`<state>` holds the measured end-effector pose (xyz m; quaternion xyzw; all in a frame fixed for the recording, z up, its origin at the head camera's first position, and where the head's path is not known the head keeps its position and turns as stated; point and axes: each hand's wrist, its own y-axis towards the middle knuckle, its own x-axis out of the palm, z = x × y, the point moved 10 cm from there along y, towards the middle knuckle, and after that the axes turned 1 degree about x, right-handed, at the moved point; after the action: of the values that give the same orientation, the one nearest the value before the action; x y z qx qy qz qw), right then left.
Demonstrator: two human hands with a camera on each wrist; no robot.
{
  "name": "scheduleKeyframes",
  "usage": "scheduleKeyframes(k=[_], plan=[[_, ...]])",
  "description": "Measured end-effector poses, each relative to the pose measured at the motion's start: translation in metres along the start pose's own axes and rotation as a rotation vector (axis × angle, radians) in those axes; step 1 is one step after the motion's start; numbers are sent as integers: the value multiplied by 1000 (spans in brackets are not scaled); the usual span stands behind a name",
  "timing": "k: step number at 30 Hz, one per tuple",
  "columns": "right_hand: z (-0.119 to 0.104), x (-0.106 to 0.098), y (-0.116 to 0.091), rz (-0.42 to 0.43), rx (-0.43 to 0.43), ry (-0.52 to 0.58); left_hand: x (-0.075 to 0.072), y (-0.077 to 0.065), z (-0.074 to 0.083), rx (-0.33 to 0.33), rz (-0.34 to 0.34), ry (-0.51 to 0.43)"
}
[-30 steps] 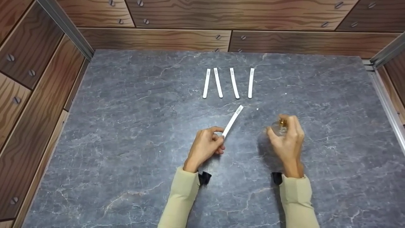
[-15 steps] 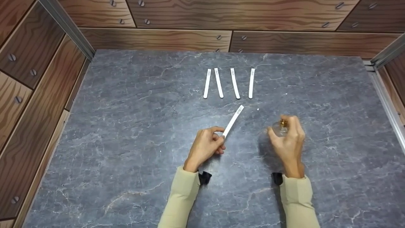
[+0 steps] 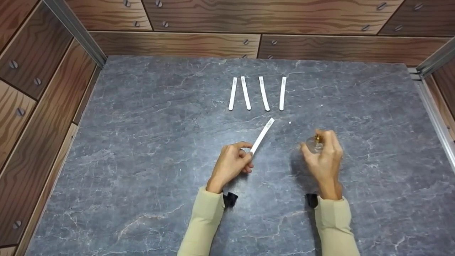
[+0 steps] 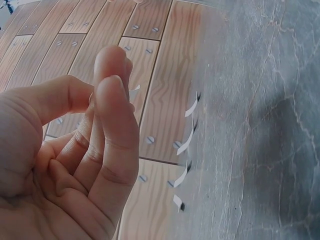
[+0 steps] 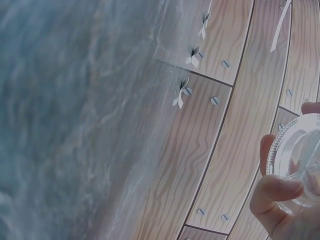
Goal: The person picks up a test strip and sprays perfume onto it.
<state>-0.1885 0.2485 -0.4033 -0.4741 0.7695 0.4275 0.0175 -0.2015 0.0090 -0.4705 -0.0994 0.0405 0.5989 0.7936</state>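
My left hand (image 3: 231,161) pinches the lower end of a white paper test strip (image 3: 262,136), which slants up and to the right with small print near its far end. In the left wrist view the fingers hide most of this strip. To the right, my right hand (image 3: 325,160) grips a clear round glass spray bottle (image 3: 311,144), a perfume bottle by its look, with a gold neck (image 3: 318,138). The index finger curls over its top. The ridged glass base (image 5: 278,157) faces the right wrist camera. Strip and bottle are apart.
Several more white strips (image 3: 263,94) lie in a loose row on the grey marbled table (image 3: 149,142), beyond the hands. Tiny white specks (image 3: 289,122) dot the surface. Wood-patterned panels (image 3: 199,16) and metal rails (image 3: 440,124) border the table.
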Motion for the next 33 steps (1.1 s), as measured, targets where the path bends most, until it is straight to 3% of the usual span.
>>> scheduleKeyframes(k=[33], plan=[[1,-1,1,-1,13,18,-1,0,0,-4,12,-15]])
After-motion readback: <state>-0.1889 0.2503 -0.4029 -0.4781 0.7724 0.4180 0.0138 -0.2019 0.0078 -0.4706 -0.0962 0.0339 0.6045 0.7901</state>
